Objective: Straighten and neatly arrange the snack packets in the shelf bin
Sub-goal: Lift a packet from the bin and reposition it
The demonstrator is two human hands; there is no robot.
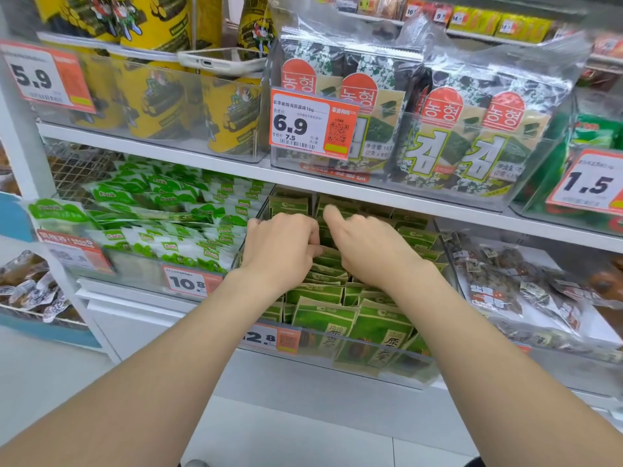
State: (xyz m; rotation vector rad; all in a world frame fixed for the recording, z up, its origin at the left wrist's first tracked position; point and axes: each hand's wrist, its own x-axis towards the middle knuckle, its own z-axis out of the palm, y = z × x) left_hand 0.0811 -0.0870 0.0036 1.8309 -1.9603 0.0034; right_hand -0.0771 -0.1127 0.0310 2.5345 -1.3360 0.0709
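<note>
On the upper shelf, at far left, a price tag [43,77] reading "5.9" is fixed to a clear bin of yellow packs [151,99] printed with a cartoon figure. A phone [222,60] is laid flat across that bin's rim. To its right, a tag [312,124] marked "6.9", "7.5" and "16g" is mounted in front of seaweed packs [455,139] bearing Korean lettering on red discs. A tag [593,183] reading "1.5" is seen at far right.

On the lower shelf, green-and-white packets [175,224] are piled above a tag [188,283] reading "10.8". Next to them, the clear shelf bin [418,372] is labelled "12.8" [266,337]. It is filled with the snack packets [323,318], green and brown, stood on edge in rows; the rear rows are tilted and uneven.

Both forearms are extended into this bin from below. The left hand [283,244] is held back-up over the middle rows, its fingers pressed together and curled round the packets' upper edges. The right hand [371,251] is placed just beside it, touching the packets; its forefinger is raised forward and blurred, and the state of the other fingers cannot be told, as they are hidden beneath the hand. The bin's rear is overhung by the upper shelf [202,153].

Dark snack bags [522,288] are heaped to the right.
</note>
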